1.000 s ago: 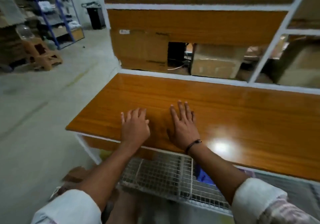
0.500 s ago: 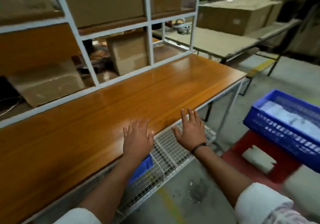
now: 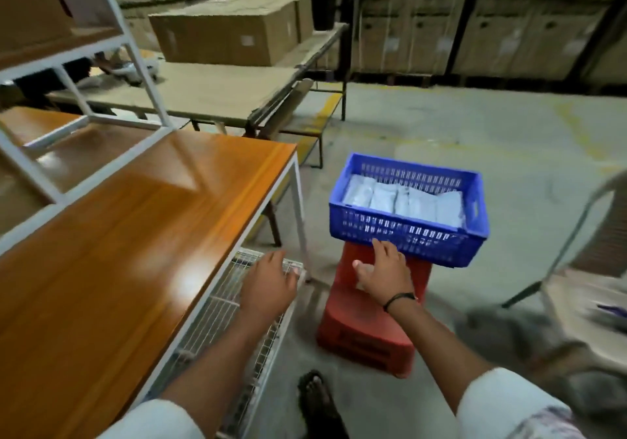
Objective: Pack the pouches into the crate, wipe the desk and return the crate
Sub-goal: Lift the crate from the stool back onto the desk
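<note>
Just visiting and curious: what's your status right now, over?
Both hands open, empty: left hand over wire shelf, right hand at crate front. Crate on red stool, pouches inside. Nothing between hand and crate.

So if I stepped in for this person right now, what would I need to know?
Left hand: open, holds nothing, over the wire shelf under the desk.
Right hand: open, at the front wall of the blue crate, not gripping.
The crate sits on the red stool, pouches packed inside.
Done: packing. Wiping: cannot tell. Left: grip the crate, return it.
</note>
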Motion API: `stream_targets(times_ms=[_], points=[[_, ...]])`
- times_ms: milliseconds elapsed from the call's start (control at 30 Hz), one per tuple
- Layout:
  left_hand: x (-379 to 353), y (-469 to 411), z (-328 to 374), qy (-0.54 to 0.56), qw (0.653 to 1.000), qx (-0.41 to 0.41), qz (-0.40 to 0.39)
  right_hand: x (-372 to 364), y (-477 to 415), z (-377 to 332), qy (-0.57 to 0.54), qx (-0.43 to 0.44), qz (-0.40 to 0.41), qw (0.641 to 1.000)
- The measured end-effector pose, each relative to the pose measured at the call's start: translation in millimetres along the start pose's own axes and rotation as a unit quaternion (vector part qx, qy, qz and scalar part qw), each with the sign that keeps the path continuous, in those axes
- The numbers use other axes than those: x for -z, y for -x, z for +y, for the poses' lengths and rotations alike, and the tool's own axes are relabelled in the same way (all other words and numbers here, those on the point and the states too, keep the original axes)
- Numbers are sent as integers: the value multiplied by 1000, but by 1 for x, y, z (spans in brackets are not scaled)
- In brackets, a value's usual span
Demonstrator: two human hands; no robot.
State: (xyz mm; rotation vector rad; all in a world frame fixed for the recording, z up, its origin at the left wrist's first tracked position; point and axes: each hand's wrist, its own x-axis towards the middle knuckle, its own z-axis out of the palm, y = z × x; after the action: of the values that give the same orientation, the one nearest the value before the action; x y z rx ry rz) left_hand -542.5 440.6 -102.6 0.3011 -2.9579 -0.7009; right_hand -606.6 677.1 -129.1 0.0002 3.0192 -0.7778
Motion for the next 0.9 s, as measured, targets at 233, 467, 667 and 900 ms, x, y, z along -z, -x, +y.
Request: stream_targets(times_ms=[233,467,667,900], points=[[-31,-159,35,14,999,-9,-44,18,-129,58,-15,-121,34,992],[-89,-278,71,14,994,1,-111,39,-213,149,53,-195,40,978],[-156,-363,92,4,992,20,-124,50,-282,217,101,-277,42,955],[-210,-432,109,-7,982,35,-183,54,-336,271,50,-310,13,949]])
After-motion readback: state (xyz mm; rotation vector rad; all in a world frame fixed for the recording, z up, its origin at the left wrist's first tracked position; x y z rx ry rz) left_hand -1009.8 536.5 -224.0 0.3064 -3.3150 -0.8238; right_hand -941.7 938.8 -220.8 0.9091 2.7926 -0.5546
